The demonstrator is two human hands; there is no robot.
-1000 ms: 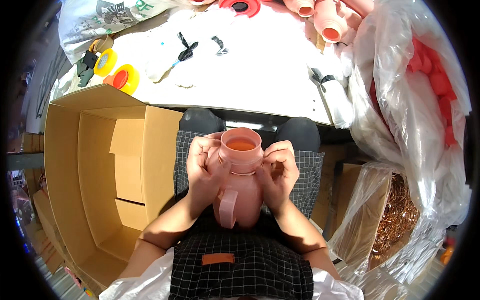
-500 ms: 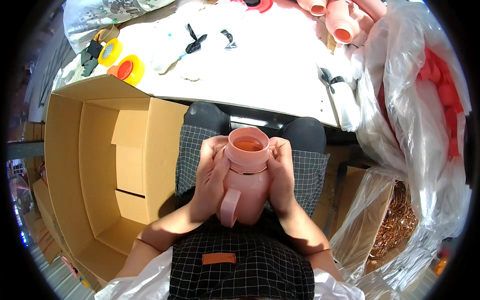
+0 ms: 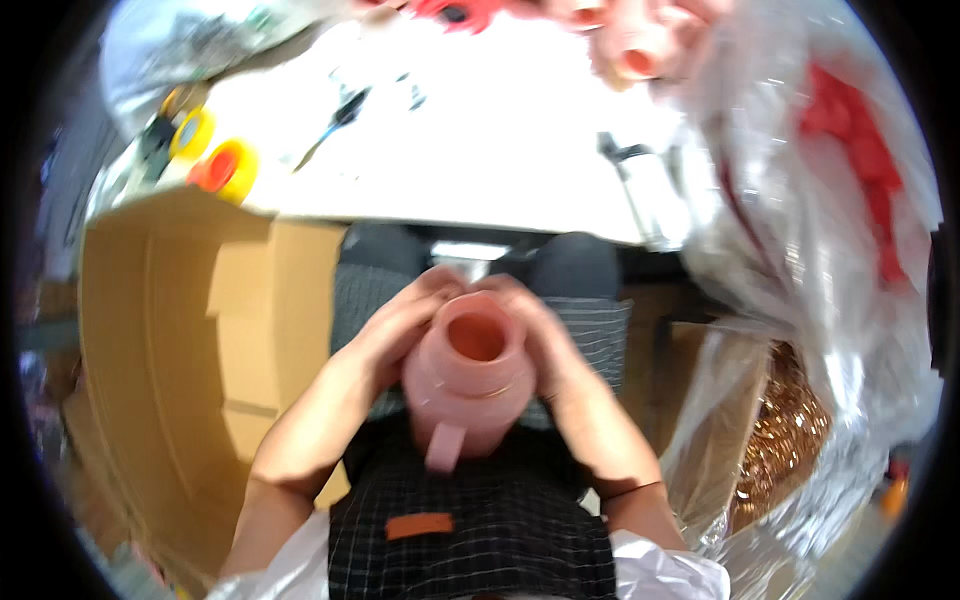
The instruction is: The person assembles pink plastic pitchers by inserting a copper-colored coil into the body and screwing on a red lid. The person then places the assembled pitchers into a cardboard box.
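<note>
A pink jug (image 3: 468, 400) with a round open neck and a side handle is held over my lap, its mouth tipped toward me and up. My left hand (image 3: 408, 322) wraps around its far left side, and my right hand (image 3: 538, 325) grips the far right side. Both sets of fingers curl behind the neck, where the fingertips are partly hidden and blurred. The handle points down toward my dark checked apron (image 3: 470, 550). Inside the mouth an orange-brown tone shows.
An open cardboard box (image 3: 300, 310) stands at my left. Yellow tape rolls (image 3: 238, 172) lie on the white table (image 3: 480, 150), with more pink jugs (image 3: 640, 45) at the far right. Right of me are clear plastic bags (image 3: 770, 200) with red pieces (image 3: 860, 140) and a box of coppery pieces (image 3: 785, 430).
Both hands have slid to the jug's far side, and the jug is tipped so its mouth faces me more. The whole view has shifted slightly and blurred.
</note>
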